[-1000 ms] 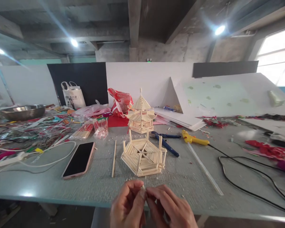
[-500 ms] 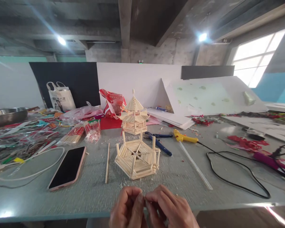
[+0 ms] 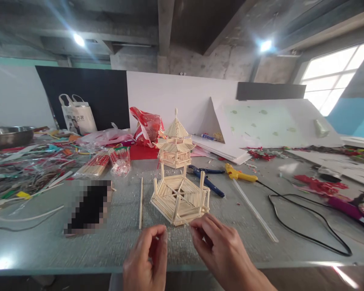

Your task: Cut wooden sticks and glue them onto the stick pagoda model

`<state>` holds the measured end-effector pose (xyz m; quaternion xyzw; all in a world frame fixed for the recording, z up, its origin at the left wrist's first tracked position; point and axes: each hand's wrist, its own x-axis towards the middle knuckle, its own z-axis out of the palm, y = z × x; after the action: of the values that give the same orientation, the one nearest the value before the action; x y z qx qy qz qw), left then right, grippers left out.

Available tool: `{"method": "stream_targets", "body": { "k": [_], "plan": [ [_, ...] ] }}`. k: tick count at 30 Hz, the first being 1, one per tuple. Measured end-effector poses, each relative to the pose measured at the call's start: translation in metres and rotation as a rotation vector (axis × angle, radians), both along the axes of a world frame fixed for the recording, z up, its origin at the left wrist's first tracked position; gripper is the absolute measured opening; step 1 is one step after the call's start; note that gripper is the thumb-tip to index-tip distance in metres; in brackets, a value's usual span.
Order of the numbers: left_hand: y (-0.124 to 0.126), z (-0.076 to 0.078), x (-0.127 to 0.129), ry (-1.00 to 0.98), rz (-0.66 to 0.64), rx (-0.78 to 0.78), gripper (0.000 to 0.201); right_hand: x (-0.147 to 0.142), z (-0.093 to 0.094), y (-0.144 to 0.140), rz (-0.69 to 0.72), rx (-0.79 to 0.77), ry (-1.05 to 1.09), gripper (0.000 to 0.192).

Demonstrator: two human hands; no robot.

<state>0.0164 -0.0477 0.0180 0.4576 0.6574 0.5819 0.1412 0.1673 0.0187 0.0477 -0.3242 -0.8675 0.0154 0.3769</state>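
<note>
Left hand (image 3: 145, 258) w/ fingers loosely curled, holding nothing visible; right hand (image 3: 220, 246) pinched at the near edge of the pale hexagonal stick-built base (image 3: 179, 199), centre of grey table (image 3: 255, 238), w/ matching stick pavilion roof (image 3: 176, 139) just behind.

Single head-worn view — looking forward and down, close over the table's (image 3: 261, 242) near edge
</note>
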Motion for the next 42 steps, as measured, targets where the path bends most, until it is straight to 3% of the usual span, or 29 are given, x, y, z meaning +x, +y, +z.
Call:
{"method": "stream_targets", "body": {
  "k": [22, 42],
  "plan": [
    [0.023, -0.001, -0.012, 0.315, -0.129, 0.125, 0.011, -0.017, -0.008, 0.018, -0.101, 0.001, -0.124, 0.017],
    [0.027, 0.002, -0.011, 0.300, -0.126, 0.100, 0.010, -0.019, -0.007, 0.017, -0.114, -0.001, -0.163, 0.018]
  ]
}}
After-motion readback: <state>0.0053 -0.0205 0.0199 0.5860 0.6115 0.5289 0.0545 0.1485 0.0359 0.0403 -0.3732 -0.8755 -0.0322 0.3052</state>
